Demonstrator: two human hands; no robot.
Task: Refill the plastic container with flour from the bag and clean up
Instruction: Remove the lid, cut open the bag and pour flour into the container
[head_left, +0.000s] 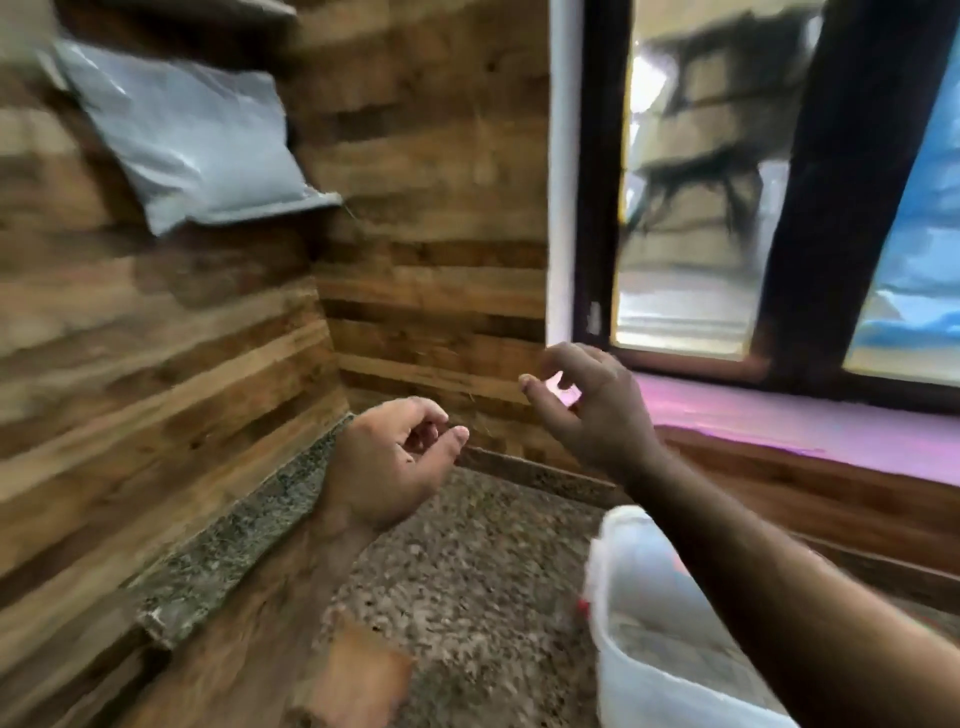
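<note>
Bare fingers on both hands are loosely curled and hold nothing. Left hand (387, 462) is raised above the speckled stone counter (467, 587), palm turned up, thumb extended toward the fingertips without a visible pinch. Right hand (592, 405) is held higher and to the right, fingers hooked and spread apart, thumb separate from them; its forearm crosses over the plastic container (639, 639).

Plastic container: translucent white, standing on the counter at lower right, partly hidden by the right forearm. A pale content shows inside, but blur prevents reading its level. A small red detail sits on its left edge.

Bag (187, 135): grey-white, plump, closed, lying tilted against the wooden plank wall (156, 374) at upper left, well apart from the container and both hands.

A dark-framed window (691, 208) is at upper right.
</note>
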